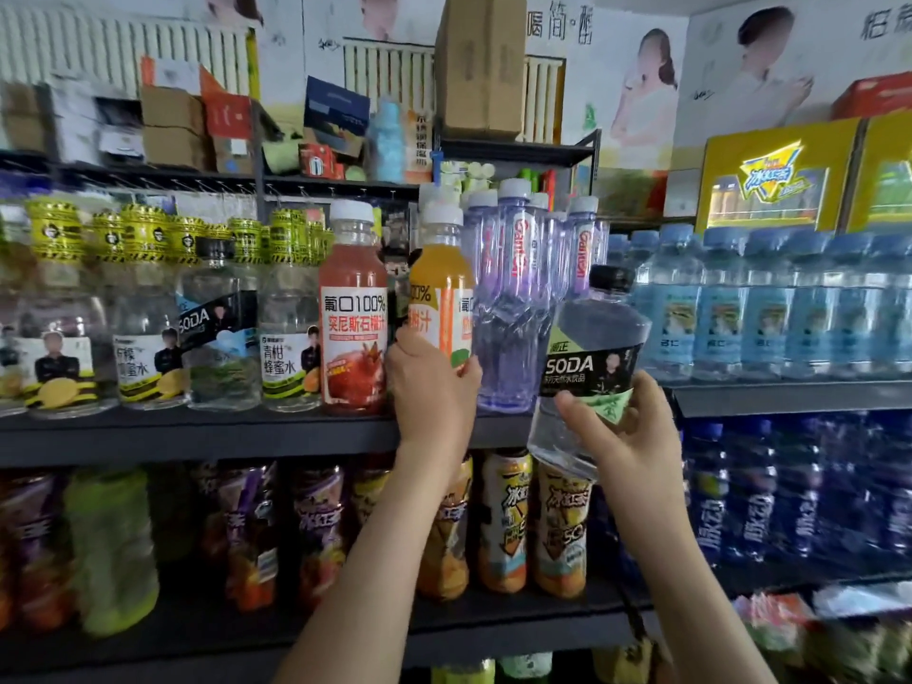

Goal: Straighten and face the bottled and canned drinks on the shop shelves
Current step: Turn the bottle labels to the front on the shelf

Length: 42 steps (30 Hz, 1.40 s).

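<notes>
My left hand [432, 382] grips the lower part of an orange juice bottle [440, 283] with a white cap, which stands on the dark upper shelf [197, 431] beside a red pomegranate juice bottle [353, 313]. My right hand [624, 427] holds a clear soda bottle [589, 357] with a black cap and a black and green label, tilted to the right in front of the shelf edge, off the shelf. Tall clear purple water bottles [513, 298] stand just behind it.
Clear honey-water bottles with yellow caps [148, 308] fill the left of the upper shelf, and blue water bottles [770, 308] the right. Iced tea bottles [508, 525] and dark blue sports drinks [799, 491] line the shelf below. Cardboard boxes [481, 61] sit on top.
</notes>
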Each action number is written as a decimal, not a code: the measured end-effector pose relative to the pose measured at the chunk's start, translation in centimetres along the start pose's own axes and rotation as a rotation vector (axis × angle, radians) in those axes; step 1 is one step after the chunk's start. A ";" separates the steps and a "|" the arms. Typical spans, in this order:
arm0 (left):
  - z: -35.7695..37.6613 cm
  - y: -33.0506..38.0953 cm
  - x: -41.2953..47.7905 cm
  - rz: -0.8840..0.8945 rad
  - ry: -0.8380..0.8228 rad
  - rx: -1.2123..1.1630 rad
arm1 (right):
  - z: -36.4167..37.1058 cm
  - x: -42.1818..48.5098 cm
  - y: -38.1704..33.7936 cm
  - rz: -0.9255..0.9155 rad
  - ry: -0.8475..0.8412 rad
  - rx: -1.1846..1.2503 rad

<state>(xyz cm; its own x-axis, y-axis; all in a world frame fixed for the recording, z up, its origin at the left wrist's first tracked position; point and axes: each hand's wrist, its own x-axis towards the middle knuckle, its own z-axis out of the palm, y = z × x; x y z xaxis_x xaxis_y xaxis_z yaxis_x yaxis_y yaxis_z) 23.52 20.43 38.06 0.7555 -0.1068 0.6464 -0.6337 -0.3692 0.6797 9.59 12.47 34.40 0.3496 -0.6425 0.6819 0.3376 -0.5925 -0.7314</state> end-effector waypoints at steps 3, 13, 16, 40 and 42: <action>-1.2 0.1 -1.3 0.043 0.044 -0.053 | 0.6 0.1 0.2 -0.019 0.009 -0.048; -9.9 -2.2 -3.5 0.063 0.115 -0.190 | 7.8 1.2 -0.7 -0.020 -0.093 -0.005; -11.7 -3.2 -3.1 0.043 0.110 -0.177 | 10.3 1.9 -1.3 0.002 -0.112 -0.017; -14.4 -8.2 -1.2 0.033 -0.023 -0.172 | 15.3 -2.6 -6.1 -0.240 -0.184 -0.042; -15.3 -9.1 -1.2 0.053 -0.069 -0.156 | 16.9 -3.6 -7.5 -0.200 -0.304 0.020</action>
<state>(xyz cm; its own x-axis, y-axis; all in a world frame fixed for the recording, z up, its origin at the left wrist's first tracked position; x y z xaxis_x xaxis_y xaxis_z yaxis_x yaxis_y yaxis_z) 25.86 38.08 36.43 0.7265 -0.1877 0.6610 -0.6871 -0.2145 0.6942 20.56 27.50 37.60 0.5174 -0.3392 0.7856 0.4417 -0.6805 -0.5847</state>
